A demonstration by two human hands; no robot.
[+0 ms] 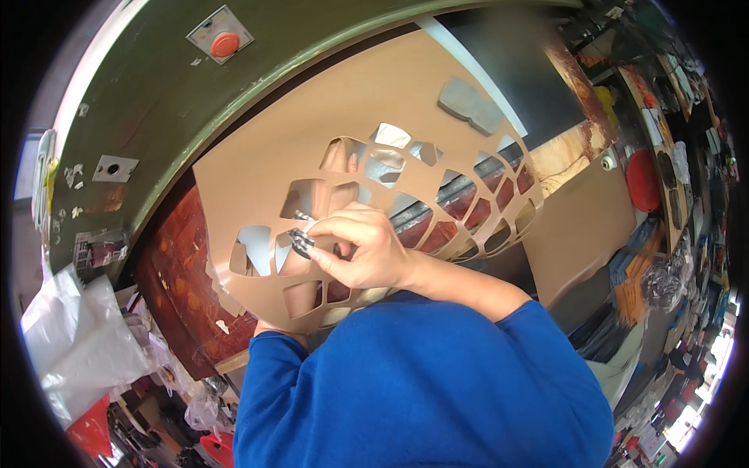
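A large tan sheet, like leather, spreads before me, with many rounded shapes cut out of its near part. Over it is my right hand, thumb and fingers pinched on a small black-and-white patterned object whose kind I cannot make out. My left hand lies beneath the sheet; parts of its fingers and forearm show through the cut-outs, the fingers looking stretched out. The rest of it is hidden. Farther right on the sheet is a grey rounded shape; I cannot tell whether it is a piece or an opening.
A green machine body with a red push button rises at the far left. Below it is a worn red-brown board. Clear plastic bags hang at left. Another tan sheet hangs at right, near crowded shelves.
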